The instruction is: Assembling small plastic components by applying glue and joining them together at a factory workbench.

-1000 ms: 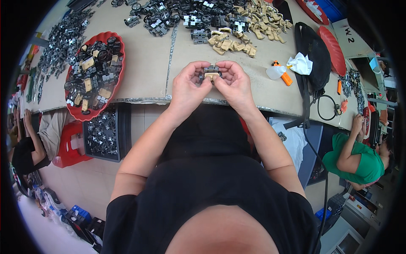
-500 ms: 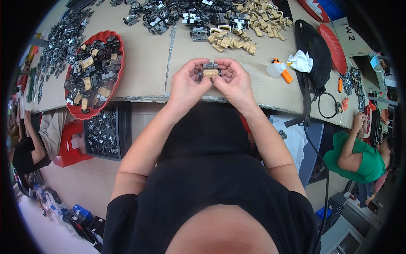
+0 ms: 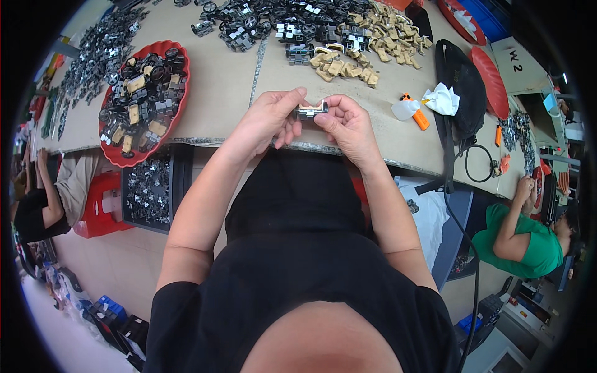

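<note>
Grey-black small part (image 3: pixel 310 110) pinched between both hands, over the near edge of the cardboard-topped table (image 3: pixel 217 87). Left hand (image 3: pixel 267 121) fingers curled, thumb and forefinger closed on the part's left end. Right hand (image 3: pixel 348 124) likewise closed on its right end. Beyond the hands: tan pieces (image 3: pixel 367 43) and dark wheeled pieces (image 3: pixel 261 18). Red tray (image 3: pixel 179 93) well left of left hand.
</note>
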Demonstrator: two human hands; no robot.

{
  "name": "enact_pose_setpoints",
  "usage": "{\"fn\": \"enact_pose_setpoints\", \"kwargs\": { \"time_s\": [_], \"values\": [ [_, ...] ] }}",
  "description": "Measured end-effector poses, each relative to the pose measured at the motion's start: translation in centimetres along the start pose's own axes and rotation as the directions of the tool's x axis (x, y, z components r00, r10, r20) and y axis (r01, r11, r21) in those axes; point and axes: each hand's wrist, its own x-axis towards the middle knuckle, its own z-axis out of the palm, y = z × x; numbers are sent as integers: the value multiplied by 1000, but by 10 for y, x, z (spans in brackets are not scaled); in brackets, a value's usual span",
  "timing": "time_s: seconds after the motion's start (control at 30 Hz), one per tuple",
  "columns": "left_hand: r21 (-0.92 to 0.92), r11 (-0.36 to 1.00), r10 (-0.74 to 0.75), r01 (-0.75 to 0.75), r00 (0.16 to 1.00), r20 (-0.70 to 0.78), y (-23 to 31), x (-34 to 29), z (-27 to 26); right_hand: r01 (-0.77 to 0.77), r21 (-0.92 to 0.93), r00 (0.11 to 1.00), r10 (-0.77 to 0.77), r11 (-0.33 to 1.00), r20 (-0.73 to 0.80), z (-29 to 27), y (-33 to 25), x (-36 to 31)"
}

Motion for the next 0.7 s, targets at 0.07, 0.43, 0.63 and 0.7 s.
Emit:
{"fn": "enact_pose_setpoints", "kwargs": {
  "time_s": [0.07,0.43,0.63,0.7],
  "values": [
    [28,999,25,-24,999,-22,-1,1,3,22,75,1000,-22,997,-4,2,-2,-1],
    [78,996,43,-41,999,-27,-1,-4,5,120,-24,991,-118,993,56,-3,6,0],
    [67,997,27,-26,999,-16,0,-4,4,97,26,995,-98,995,18,2,2,-2],
    [68,997,31,-32,999,15,-1,-4,2,95,25,995,-96,995,19,2,2,-1]
  ]
}}
